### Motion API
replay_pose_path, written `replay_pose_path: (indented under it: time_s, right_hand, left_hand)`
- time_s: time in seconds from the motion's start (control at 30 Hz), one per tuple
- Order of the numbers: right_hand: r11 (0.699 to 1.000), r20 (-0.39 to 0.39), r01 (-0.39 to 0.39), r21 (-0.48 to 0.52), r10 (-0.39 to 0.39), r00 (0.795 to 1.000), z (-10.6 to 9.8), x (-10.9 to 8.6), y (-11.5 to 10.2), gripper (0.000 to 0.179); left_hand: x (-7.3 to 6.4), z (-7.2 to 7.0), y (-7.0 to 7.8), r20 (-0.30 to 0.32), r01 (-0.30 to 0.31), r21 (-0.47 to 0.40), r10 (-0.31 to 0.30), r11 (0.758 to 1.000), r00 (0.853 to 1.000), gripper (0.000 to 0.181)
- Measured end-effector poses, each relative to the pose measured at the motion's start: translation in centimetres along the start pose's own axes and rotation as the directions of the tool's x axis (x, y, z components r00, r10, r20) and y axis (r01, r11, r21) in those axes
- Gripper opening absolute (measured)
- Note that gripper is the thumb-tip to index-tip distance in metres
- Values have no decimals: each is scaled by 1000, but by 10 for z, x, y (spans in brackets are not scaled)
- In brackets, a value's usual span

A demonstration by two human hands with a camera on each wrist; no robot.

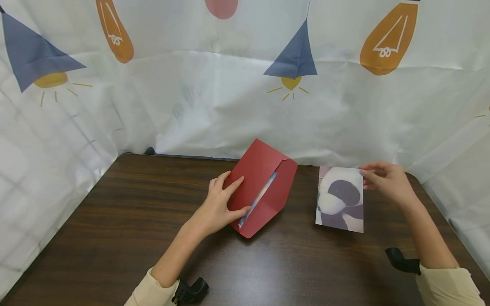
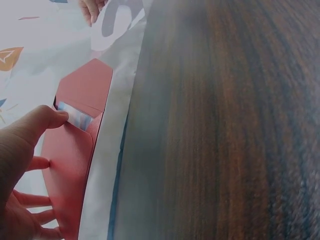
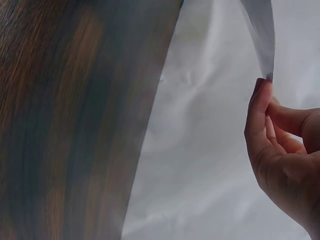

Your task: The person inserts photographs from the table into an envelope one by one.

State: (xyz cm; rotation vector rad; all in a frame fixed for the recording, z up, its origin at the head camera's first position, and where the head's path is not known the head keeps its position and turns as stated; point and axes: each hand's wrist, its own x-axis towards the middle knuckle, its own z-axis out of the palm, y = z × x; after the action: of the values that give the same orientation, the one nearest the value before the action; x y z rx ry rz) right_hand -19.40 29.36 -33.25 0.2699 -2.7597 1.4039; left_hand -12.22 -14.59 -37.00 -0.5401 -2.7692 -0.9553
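Observation:
At the middle of the table's far side, a red envelope (image 1: 245, 170) stands tilted with its flap open. A pale blue-and-white slip (image 1: 258, 199) shows in its mouth. My left hand (image 1: 214, 208) holds the envelope, fingers spread against its face and the thumb at the mouth's edge, as the left wrist view also shows. To the right, my right hand (image 1: 390, 182) pinches the upper right edge of a card (image 1: 338, 204) printed with a grey-and-white picture. In the right wrist view, thumb and fingertips (image 3: 265, 92) grip the card's corner (image 3: 265, 40); most of the card lies outside that view.
The dark wood-grain table (image 1: 115, 238) reaches back to a white curtain (image 1: 214, 106) printed with lamps and bulbs. More white cloth hangs at both sides. A black wrist mount (image 1: 191, 291) is on the left forearm, another black mount (image 1: 402, 260) on the right.

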Motion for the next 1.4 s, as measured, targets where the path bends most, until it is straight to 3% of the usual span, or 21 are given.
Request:
replay_pose_path:
  time_s: [1.4]
  right_hand:
    - [993, 47, 9, 118, -15, 999, 20, -9, -35, 33]
  left_hand:
    - [2, 5, 0, 25, 36, -7, -36, 999, 999, 74]
